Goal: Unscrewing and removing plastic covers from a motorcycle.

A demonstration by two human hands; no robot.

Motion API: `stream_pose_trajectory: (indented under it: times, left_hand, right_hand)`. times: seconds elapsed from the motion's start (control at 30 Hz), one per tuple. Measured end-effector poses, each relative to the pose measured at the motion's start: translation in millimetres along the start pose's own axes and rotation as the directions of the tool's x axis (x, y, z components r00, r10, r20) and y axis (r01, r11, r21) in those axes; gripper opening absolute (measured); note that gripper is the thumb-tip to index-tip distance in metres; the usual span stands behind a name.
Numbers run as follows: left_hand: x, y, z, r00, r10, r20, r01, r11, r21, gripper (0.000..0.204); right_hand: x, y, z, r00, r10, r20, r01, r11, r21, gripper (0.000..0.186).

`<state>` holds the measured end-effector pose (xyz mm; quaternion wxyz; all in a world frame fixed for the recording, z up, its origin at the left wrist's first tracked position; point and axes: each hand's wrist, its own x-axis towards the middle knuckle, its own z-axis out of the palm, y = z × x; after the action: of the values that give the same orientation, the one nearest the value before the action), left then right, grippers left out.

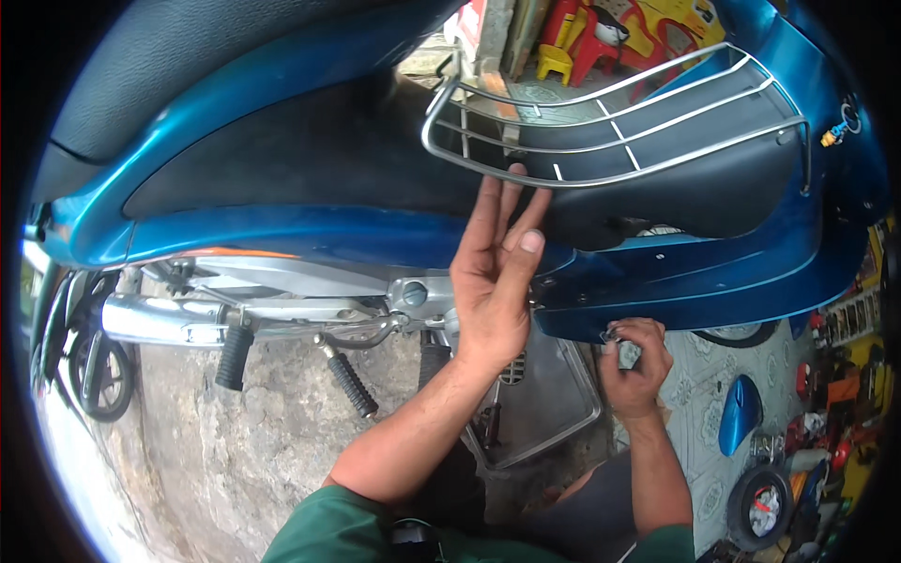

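Observation:
A blue motorbike fills the upper part of the view, with a black centre panel [328, 159] and a blue lower side cover [694, 291]. A curved metal wire rack [610, 145] sits above the step-through space. My left hand [493, 281] reaches up with fingers stretched and apart, its fingertips at the rack's lower rail near the black panel; the rail may be touched, but it is not clear. Lower and to the right, my right hand [633, 371] is closed in a pinch at the lower edge of the blue cover, around a small dark piece too small to name.
Below the bike are a metal tray [549, 432], a kick lever [347, 375] and a footrest [235, 357]. On the tiled floor at right lie a blue body part [741, 413], a tyre [760, 507] and assorted parts. Red and yellow plastic chairs [591, 47] stand behind.

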<state>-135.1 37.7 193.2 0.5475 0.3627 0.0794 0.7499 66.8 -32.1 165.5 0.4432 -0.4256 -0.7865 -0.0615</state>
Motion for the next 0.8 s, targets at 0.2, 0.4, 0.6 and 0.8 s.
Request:
stream_pose_trajectory:
  times: [0.2,0.4,0.6,0.8]
  left_hand:
    - [-6,-12,-11,1.000,0.027,-0.006,-0.026,0.999,0.043,0.059]
    - [-18,-20,-7,0.999,-0.049,-0.015,0.050,0.989,0.141,0.053]
    - [9,-7,-7,0.989,-0.106,-0.102,0.118,0.986,0.118,0.024]
    - [-6,6,-6,0.974,-0.227,0.019,0.199,0.891,0.409,0.025]
  right_hand:
    - [-28,16,16,0.928,0.369,0.056,-0.370,0.888,0.272,0.013]
    - [-38,-1,10,0.898,0.391,0.202,-0.420,0.898,0.132,0.020]
    - [-38,9,8,0.511,0.350,0.785,-0.509,0.859,-0.052,0.016]
    - [-138,53,64,-0.034,0.246,0.969,-0.316,0.917,-0.244,0.018]
